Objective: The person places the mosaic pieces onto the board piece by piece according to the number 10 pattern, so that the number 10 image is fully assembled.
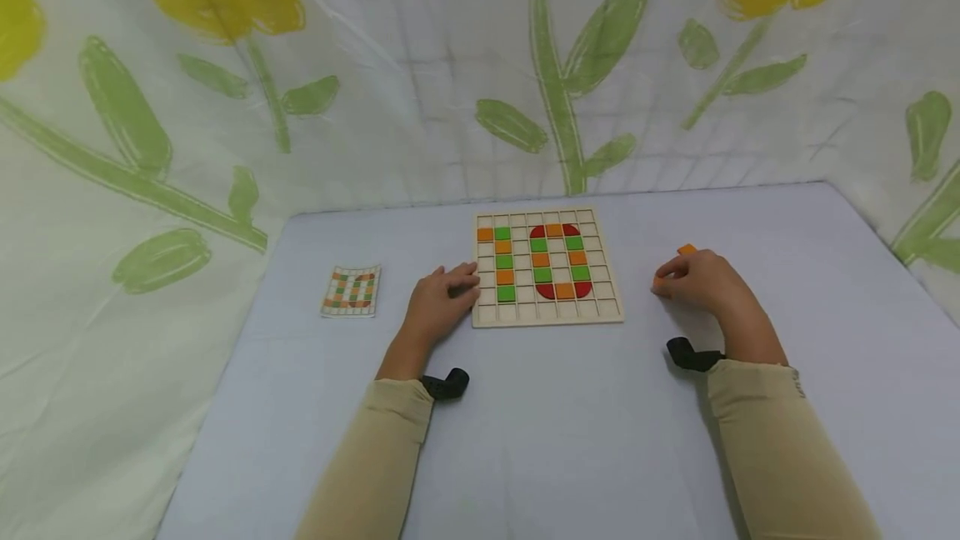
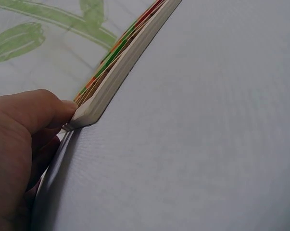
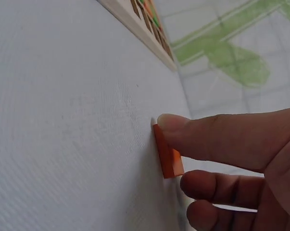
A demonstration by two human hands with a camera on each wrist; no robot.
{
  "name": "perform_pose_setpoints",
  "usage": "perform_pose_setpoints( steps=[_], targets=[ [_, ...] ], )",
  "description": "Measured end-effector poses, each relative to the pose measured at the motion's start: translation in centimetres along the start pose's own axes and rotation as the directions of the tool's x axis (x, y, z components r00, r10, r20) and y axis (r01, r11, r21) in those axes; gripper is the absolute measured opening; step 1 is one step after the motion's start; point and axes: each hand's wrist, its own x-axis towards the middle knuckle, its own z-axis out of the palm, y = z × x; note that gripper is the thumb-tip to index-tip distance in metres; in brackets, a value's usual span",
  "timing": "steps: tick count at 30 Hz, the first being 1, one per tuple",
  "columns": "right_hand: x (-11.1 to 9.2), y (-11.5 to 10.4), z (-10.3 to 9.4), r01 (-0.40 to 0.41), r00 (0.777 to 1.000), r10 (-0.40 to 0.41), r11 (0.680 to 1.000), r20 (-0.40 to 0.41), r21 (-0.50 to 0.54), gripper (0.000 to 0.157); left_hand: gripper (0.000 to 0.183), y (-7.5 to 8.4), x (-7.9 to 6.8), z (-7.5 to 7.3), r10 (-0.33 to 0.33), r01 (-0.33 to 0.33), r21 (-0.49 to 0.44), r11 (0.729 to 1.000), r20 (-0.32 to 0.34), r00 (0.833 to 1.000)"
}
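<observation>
My right hand point(image 1: 697, 280) pinches an orange tile point(image 3: 169, 153) between thumb and fingers, just over the white tabletop right of the board. Past its knuckles lies another orange tile point(image 1: 687, 249), partly hidden by the hand. A pale wooden grid board point(image 1: 609, 307) lies flat at the middle of the table. Orange and green squares form a "1" in it, and orange, green and red rounded-corner tiles form a "0". My left hand point(image 1: 442, 302) rests against the board's left edge, fingers loosely extended. Close up, the left thumb point(image 2: 63, 110) touches the board near a corner.
A small pattern card point(image 1: 351, 292) with a printed coloured grid lies on the table to the left. A white cloth backdrop point(image 1: 390, 123) with painted yellow flowers stands behind the far table edge. Black wrist cameras point(image 1: 446, 384) sit at both cuffs.
</observation>
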Motion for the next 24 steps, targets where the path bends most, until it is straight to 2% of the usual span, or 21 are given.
perform_pose_setpoints(
  steps=[7,11,15,20,24],
  targets=[
    [0.3,-0.7,0.5,0.07,0.996,-0.07,0.998,-0.06,-0.009,0.028,0.029,0.0,0.1,-0.2,0.013,-0.013,-0.001,1.0,-0.004,1.0],
    [0.2,-2.1,1.1,0.108,0.987,-0.103,0.993,-0.121,0.035,0.019,0.029,0.1,0.1,-0.3,0.001,-0.001,0.014,1.0,0.005,1.0],
    [0.3,-5.2,2.5,0.198,0.972,-0.183,0.976,-0.148,0.091,0.014,0.03,0.2,0.2,-0.4,-0.014,0.014,0.015,1.0,0.014,1.0],
    [0.8,-9.8,5.0,0.344,0.937,-0.335,0.933,-0.097,0.103,0.009,0.029,0.0,0.2,-0.2,-0.031,0.031,0.001,1.0,0.018,0.999],
    [1.3,-12.7,6.3,0.401,0.916,-0.398,0.913,-0.053,0.072,0.008,0.029,-0.1,0.1,0.0,-0.033,0.033,-0.006,0.999,0.018,0.999]
  ],
)
